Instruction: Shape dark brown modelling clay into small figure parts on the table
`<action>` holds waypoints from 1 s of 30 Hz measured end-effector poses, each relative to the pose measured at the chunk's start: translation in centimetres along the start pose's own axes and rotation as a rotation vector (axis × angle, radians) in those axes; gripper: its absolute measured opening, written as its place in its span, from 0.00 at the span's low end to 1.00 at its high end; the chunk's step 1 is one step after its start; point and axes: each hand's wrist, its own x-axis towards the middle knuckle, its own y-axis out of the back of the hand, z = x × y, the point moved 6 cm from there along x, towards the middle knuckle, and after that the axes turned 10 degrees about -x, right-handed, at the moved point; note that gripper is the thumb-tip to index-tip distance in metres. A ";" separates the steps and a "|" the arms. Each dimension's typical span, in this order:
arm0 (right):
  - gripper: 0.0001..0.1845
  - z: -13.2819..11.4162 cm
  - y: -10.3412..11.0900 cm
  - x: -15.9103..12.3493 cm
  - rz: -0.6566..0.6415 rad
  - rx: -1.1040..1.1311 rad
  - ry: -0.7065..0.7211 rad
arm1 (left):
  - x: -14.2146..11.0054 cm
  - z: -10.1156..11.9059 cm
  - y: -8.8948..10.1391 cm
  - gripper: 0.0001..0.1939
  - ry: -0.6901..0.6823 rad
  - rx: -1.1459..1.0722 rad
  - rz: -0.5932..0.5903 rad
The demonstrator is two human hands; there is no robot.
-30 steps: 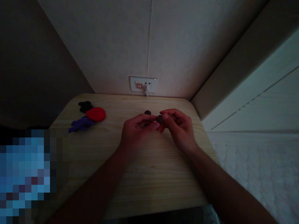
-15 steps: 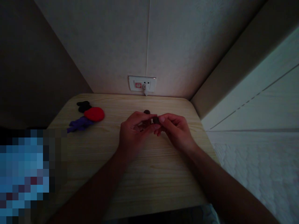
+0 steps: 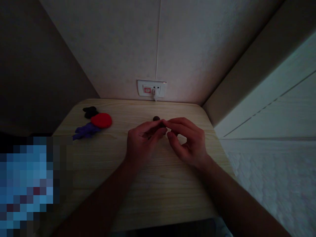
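My left hand point(image 3: 143, 136) is closed, pinching a small dark brown lump of what looks like modelling clay point(image 3: 162, 125) between thumb and fingers. Most of that lump is hidden by the fingertips. Facing it from the right, my right hand point(image 3: 187, 138) has its thumb apart from its bent fingers, leaving a gap. The right index fingertip touches the lump or the left fingertips; which one I cannot tell. Just behind the left fingers, a round dark brown ball point(image 3: 156, 118) shows on the wooden tabletop point(image 3: 148, 197).
At the left of the tabletop lie a flat red clay piece point(image 3: 101, 120), a purple clay lump point(image 3: 87, 130) and a black one point(image 3: 90, 112), touching each other. A wall socket point(image 3: 151, 89) with a plug sits behind. White quilted fabric point(image 3: 271, 184) is at right.
My right thumb has come away from the brown lump and dropped lower, opening a gap to the fingers. My left hand keeps its pinch. The view has shifted slightly.
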 end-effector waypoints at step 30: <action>0.16 0.3 -0.6 -0.4 -0.059 -0.004 -0.086 | -0.2 0.9 -0.3 0.09 -0.141 0.218 -0.069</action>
